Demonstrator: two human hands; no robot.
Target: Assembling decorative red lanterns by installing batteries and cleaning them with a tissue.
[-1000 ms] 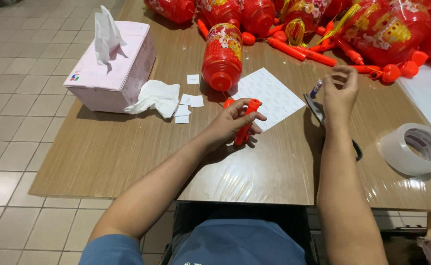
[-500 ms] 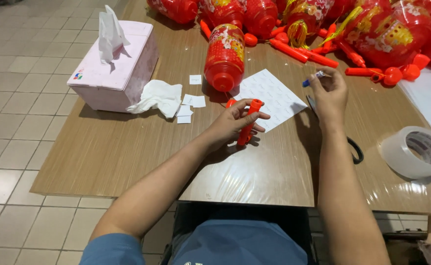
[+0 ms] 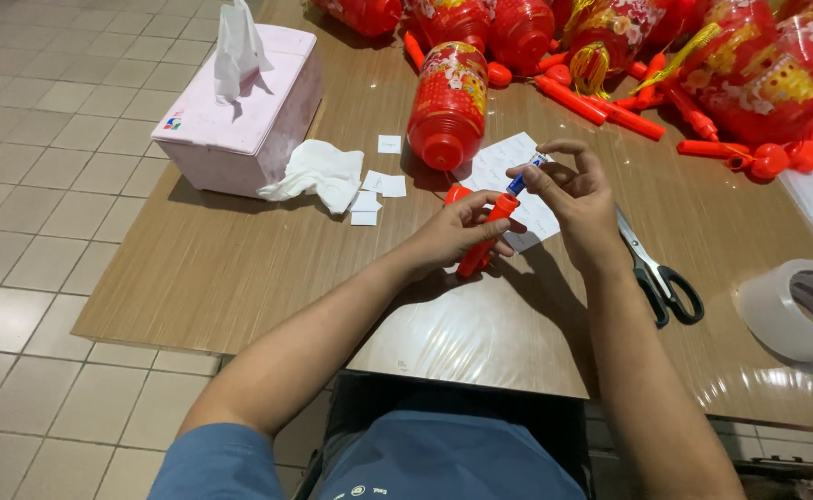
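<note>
- The left hand (image 3: 453, 236) is closed around a red stick (image 3: 480, 243), fingers wrapped over its upper end, holding it tilted just above the table (image 3: 239, 268).
- The right hand (image 3: 578, 199) pinches a small blue-and-white piece (image 3: 520, 179) between thumb and fingertips, right at the top end of the stick (whether the two touch is hard to tell).
- Both hands meet over a white sheet (image 3: 517, 171) lying flat on the table, just in front of a red lantern (image 3: 448, 106) lying on its side.
- Scissors (image 3: 656, 268) with black handles lie just right of the right hand, blades shut.
- A tape roll (image 3: 795, 310) sits further right of the scissors, near the table's near edge.
- Left of the lantern lie small white paper squares (image 3: 378, 185), then a crumpled tissue (image 3: 318, 171), then a pink tissue box (image 3: 239, 106) with a tissue sticking up.
- Behind and to the right of the lantern sit more red lanterns and loose red sticks (a whole heap) (image 3: 703, 74).
</note>
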